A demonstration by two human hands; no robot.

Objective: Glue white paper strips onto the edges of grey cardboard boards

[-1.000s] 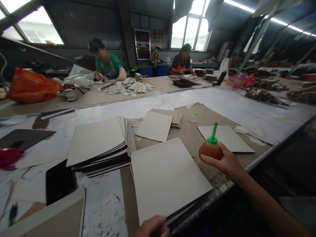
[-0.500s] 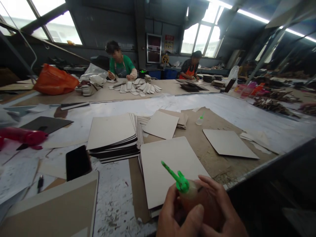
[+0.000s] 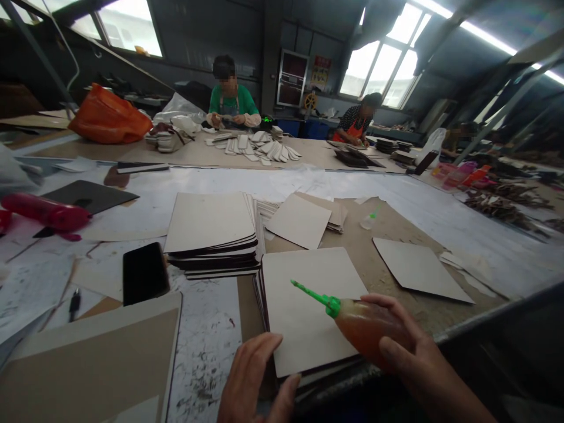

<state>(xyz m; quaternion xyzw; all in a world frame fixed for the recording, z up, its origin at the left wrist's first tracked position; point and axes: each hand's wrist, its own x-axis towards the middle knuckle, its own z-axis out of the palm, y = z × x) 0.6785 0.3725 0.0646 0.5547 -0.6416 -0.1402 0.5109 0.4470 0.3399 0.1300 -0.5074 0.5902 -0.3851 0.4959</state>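
My right hand (image 3: 408, 352) is wrapped round an orange glue bottle (image 3: 363, 326) with a green nozzle that points left over a pale board (image 3: 308, 299). That board tops a small stack at the table's near edge. My left hand (image 3: 253, 385) rests on the stack's near left corner, thumb on the board, fingers spread. A taller stack of boards (image 3: 211, 232) lies just behind to the left.
A black phone (image 3: 144, 272) lies left of the stacks, a large grey board (image 3: 88, 364) at the near left. A small glue bottle (image 3: 369, 218) and a loose sheet (image 3: 418, 267) lie to the right. A red object (image 3: 48, 212) lies far left. Two people work at the far side.
My left hand has let go of the bottle and dropped to the stack's corner. The bottle has tipped so its nozzle lies lower over the board. The camera has swung a little.
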